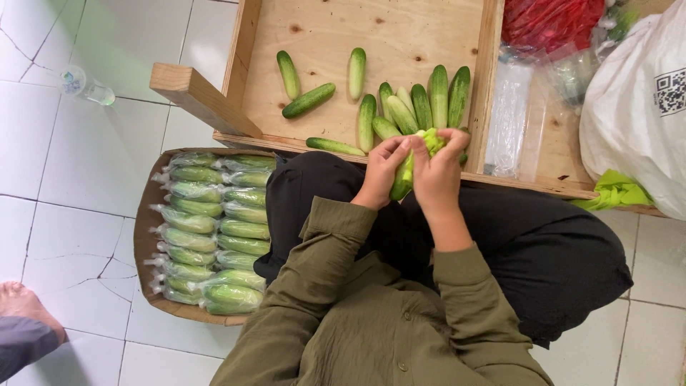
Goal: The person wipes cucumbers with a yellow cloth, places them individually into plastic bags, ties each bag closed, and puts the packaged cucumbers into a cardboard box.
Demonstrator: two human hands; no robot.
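Note:
My left hand (pixel 382 170) and my right hand (pixel 438 174) both grip one cucumber (pixel 401 183) in a thin clear bag, held upright over my lap at the tray's near edge. The fingers pinch the bunched bag top (pixel 431 138). Loose green cucumbers (pixel 421 107) lie in a row on the wooden tray (pixel 400 36) just beyond my hands, with a few more (pixel 309 100) scattered to the left.
A cardboard box (pixel 146 236) on the floor at my left holds several bagged cucumbers (pixel 214 236) in rows. Clear bags (pixel 509 118), a red bag (pixel 550 21) and a white sack (pixel 636 107) sit at the right. Another person's foot (pixel 25 304) shows at lower left.

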